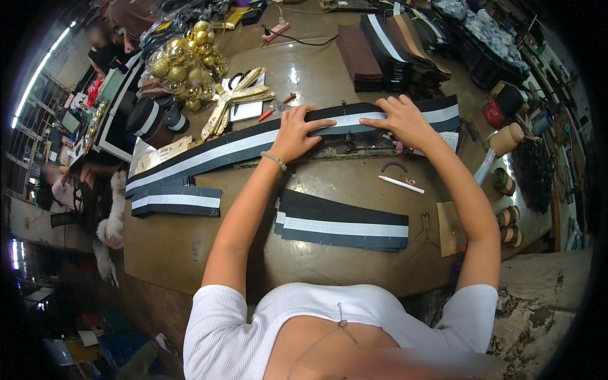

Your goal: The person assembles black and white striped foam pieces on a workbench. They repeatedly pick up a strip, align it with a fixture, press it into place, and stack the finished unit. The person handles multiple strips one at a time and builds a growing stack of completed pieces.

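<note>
A long strip (212, 151), banded in black, white and dark grey, stretches across the worktable in front of me. My left hand (299, 132) lies on its middle, fingers spread and the index finger pointing right along the white band. Farther right, my right hand (404, 120) also rests on it, fingers apart, with one digit reaching left along the same band. Neither hand is closed round anything. Under the strip's near edge, between the hands, is a dark narrow block or bar (345, 149). Nearer me lie a stack of shorter banded pieces (345, 228) and another short piece (177, 201).
A white pen-like stick (401, 184) and a purple curved bit (396, 166) lie near my right forearm. Beyond are cream templates (240, 96), bagged gold balls (183, 63), stacked dark strips (364, 60) and a power socket (276, 31). Thread spools (505, 182) line the right edge.
</note>
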`<state>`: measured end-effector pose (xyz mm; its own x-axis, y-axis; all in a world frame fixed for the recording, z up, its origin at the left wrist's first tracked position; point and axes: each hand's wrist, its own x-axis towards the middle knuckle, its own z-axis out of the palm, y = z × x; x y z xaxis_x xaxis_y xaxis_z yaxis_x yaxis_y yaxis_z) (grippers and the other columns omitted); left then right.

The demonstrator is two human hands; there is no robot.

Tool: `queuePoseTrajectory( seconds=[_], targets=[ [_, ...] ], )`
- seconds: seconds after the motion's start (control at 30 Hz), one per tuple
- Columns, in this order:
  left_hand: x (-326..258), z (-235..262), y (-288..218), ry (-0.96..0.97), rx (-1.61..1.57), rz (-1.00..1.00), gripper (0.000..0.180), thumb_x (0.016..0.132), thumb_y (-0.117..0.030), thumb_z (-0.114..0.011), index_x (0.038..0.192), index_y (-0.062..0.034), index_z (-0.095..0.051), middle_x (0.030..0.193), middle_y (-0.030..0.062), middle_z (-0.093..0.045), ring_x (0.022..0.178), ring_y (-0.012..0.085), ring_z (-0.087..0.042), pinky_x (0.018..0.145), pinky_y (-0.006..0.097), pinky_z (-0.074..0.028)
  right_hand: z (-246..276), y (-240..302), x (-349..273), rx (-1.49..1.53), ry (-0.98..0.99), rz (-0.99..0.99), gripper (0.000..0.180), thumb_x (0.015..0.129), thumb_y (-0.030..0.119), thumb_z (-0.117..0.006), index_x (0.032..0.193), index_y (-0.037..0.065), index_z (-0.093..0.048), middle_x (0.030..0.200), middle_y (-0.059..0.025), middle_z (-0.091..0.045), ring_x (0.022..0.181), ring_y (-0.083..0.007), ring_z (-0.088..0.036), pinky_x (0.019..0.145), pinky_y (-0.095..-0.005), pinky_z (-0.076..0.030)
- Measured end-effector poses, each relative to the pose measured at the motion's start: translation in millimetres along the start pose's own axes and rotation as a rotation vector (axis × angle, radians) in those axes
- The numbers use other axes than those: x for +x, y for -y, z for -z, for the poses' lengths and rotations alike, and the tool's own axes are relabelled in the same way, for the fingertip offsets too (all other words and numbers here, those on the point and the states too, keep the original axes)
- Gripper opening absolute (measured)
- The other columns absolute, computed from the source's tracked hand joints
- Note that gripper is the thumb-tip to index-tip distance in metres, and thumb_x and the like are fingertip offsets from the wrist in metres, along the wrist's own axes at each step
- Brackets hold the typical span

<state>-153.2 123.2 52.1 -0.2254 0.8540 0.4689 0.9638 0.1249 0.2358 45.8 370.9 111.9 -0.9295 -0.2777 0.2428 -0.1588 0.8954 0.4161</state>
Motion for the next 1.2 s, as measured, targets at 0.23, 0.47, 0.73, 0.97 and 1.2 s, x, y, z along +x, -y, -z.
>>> queuePoseTrajectory(
  seconds=[0.23,0.47,0.73,0.97,1.2],
  targets=[
    [-3,-1,-3,-0.011,0.023,-0.013,0.052,0.074,-0.02,-0.078,0.122,-0.037,-0.071,0.129,0.0125,-0.055,0.122,0.0306,-0.048,0.102,0.043,-0.035,-9,-1,-2,-0.001,-0.008,0.039,0.102,0.042,0.034,-0.087,0.14,0.042,-0.057,0.124,-0.0019,-0.057,0.112,-0.0182,-0.052,0.091,-0.0339,-0.038],
    [-5,-2,-5,-0.01,0.026,-0.01,0.053,0.074,-0.02,-0.078,0.124,-0.0375,-0.07,0.128,0.0125,-0.054,0.12,0.0307,-0.048,0.101,0.043,-0.035,-13,1,-5,0.01,0.027,0.055,0.107,0.04,0.03,-0.09,0.141,0.041,-0.057,0.125,-0.0014,-0.057,0.113,-0.0178,-0.051,0.093,-0.0337,-0.037],
    [-6,-3,-4,-0.004,0.035,-0.012,0.051,0.076,-0.021,-0.078,0.123,-0.037,-0.07,0.128,0.0126,-0.054,0.12,0.0299,-0.048,0.101,0.042,-0.035,-14,1,-3,-0.061,-0.047,0.085,0.079,0.065,0.023,-0.078,0.139,0.042,-0.058,0.12,-0.0015,-0.058,0.108,-0.0178,-0.053,0.091,-0.0326,-0.038],
    [-6,-1,-2,0.022,0.02,-0.018,0.051,0.078,-0.02,-0.077,0.124,-0.0373,-0.069,0.128,0.0126,-0.054,0.122,0.0294,-0.048,0.102,0.043,-0.034,-5,-1,-6,0.018,-0.025,0.093,0.077,0.071,0.019,-0.074,0.141,0.045,-0.054,0.117,-0.0009,-0.057,0.103,-0.0174,-0.053,0.088,-0.0318,-0.04],
    [-5,2,0,0.083,-0.027,-0.018,0.054,0.08,-0.015,-0.071,0.13,-0.0364,-0.067,0.131,0.0136,-0.051,0.123,0.0319,-0.046,0.104,0.045,-0.033,-5,0,-4,-0.038,-0.014,0.1,0.07,0.077,0.015,-0.07,0.14,0.044,-0.055,0.118,-0.0013,-0.058,0.103,-0.0169,-0.053,0.089,-0.0319,-0.04]
  ],
)
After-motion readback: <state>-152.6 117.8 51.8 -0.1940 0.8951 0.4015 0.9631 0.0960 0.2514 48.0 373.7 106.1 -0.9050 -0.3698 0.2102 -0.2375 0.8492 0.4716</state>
